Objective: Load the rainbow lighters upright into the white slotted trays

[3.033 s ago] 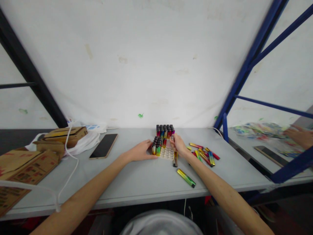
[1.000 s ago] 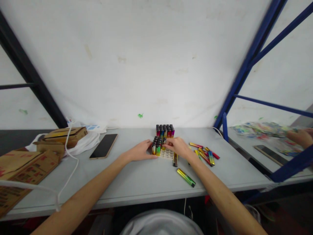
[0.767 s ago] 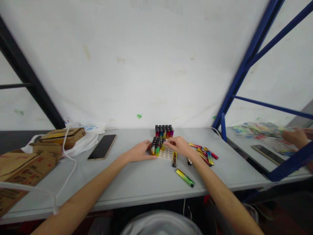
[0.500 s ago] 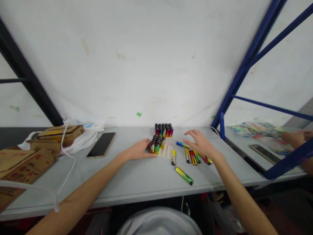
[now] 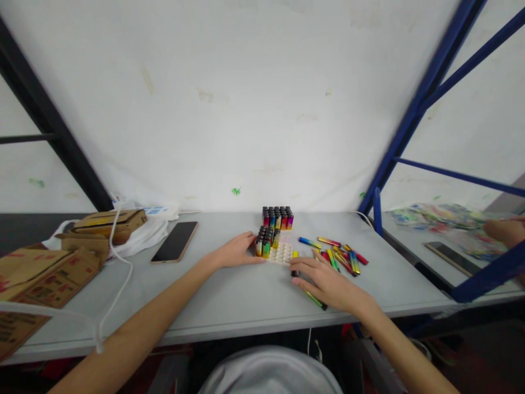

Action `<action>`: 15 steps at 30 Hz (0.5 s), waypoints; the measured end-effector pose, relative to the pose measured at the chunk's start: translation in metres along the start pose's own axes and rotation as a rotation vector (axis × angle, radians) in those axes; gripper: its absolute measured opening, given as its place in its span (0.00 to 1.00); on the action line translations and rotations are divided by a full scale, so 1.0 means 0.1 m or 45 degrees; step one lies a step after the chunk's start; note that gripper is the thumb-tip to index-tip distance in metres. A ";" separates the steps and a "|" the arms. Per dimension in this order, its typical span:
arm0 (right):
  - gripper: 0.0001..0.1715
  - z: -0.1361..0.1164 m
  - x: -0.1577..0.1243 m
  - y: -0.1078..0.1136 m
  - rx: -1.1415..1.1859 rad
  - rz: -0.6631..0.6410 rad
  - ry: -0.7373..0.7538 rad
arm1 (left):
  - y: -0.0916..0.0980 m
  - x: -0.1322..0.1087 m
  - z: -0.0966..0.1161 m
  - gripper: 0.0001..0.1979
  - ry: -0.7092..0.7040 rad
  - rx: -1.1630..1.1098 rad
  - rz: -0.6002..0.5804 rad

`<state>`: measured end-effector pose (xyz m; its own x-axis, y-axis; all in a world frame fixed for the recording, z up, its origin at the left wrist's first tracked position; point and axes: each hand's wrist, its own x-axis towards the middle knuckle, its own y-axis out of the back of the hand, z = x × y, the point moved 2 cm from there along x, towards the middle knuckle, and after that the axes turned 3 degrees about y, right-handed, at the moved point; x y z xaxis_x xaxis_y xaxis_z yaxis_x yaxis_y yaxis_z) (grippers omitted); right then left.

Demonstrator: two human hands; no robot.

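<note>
A white tray with round holes (image 5: 283, 254) lies on the table, its left part filled with upright lighters (image 5: 266, 242). My left hand (image 5: 235, 250) curves around the tray's left end, thumb along the near edge and fingertips behind the lighters. My right hand (image 5: 328, 282) is at the tray's right side, its thumb and fingers around the black end of a yellow lighter (image 5: 295, 255). Beneath that hand a yellow-green lighter (image 5: 316, 300) is partly hidden. Several loose coloured lighters (image 5: 344, 258) lie in a pile just beyond it.
A block of upright lighters (image 5: 278, 218) stands near the wall. At left are a phone (image 5: 175, 242), opened cardboard boxes (image 5: 53, 273) and a white cable (image 5: 123, 265). A blue metal frame (image 5: 377, 210) rises at right; past it are another phone (image 5: 451, 258) and another person's hand (image 5: 505, 232).
My right hand has come left and nearer from above the loose lighters to the yellow lighter beside the tray. The loose pile looks more spread out. My left hand stays at the tray.
</note>
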<state>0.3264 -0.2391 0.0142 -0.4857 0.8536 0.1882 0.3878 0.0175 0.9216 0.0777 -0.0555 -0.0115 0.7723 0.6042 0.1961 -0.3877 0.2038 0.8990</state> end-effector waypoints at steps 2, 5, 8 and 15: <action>0.22 0.06 0.01 0.02 -0.017 0.016 -0.002 | 0.00 0.00 0.00 0.30 0.002 0.001 -0.007; 0.21 0.19 -0.07 0.04 -0.097 0.037 -0.044 | 0.00 0.01 0.00 0.30 -0.004 0.011 -0.026; 0.22 0.24 -0.24 -0.01 -0.210 0.127 -0.119 | 0.01 0.00 0.02 0.30 0.001 0.015 -0.030; 0.29 0.12 -0.41 -0.28 -0.294 0.168 -0.134 | 0.01 0.01 0.01 0.30 0.021 0.026 -0.035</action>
<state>0.3451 -0.2686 -0.0231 -0.3546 0.8901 0.2864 0.2479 -0.2058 0.9467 0.0787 -0.0561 -0.0102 0.7739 0.6115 0.1650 -0.3561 0.2046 0.9118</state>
